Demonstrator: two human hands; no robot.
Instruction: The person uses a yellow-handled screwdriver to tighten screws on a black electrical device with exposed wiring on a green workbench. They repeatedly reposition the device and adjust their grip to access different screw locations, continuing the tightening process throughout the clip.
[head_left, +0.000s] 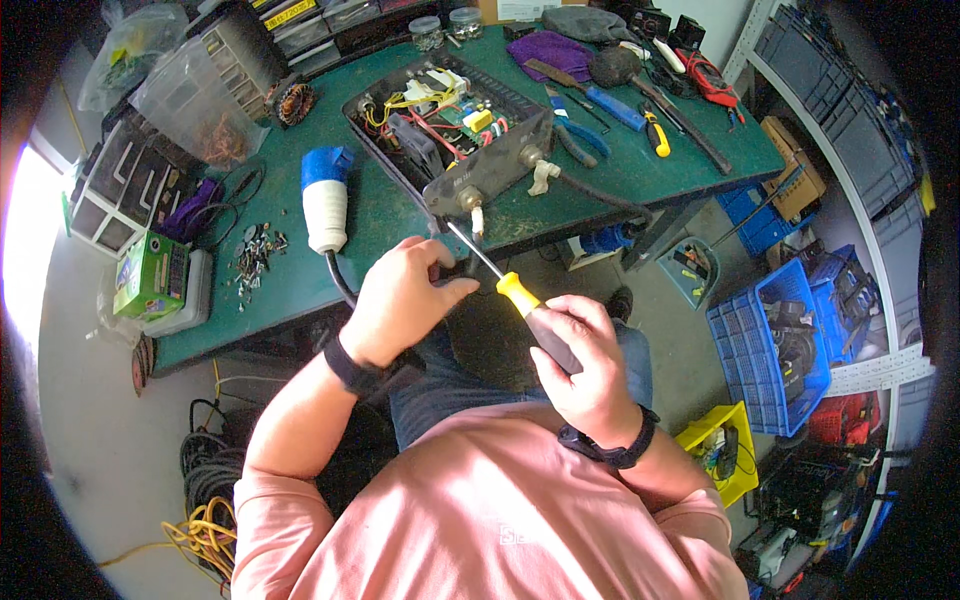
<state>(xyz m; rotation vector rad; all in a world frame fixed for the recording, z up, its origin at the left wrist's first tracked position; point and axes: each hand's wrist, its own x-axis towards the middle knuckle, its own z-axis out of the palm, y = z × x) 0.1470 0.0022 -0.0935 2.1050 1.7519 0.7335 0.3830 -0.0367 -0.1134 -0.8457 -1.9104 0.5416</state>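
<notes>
My right hand [580,360] is wrapped round the black and yellow handle of a screwdriver [518,295]. The shaft points up and left, its tip by the near edge of an opened dark metal box [470,180]. Inside the box show a circuit board [478,118] and yellow, red and white wires. My left hand [395,300] is closed just below the tip, thumb and fingers pinching something small and dark that I cannot make out. A white fitting [477,218] sticks out of the box's front near both hands. Another white fitting [542,177] is further right.
Left of the box lies a blue and white industrial plug [326,205] with a black cable. Loose screws [258,250] are heaped on the green table [290,325]. Pliers [578,140], a file [610,105] and a hammer lie at the back right. Blue crates [765,350] stand on the floor.
</notes>
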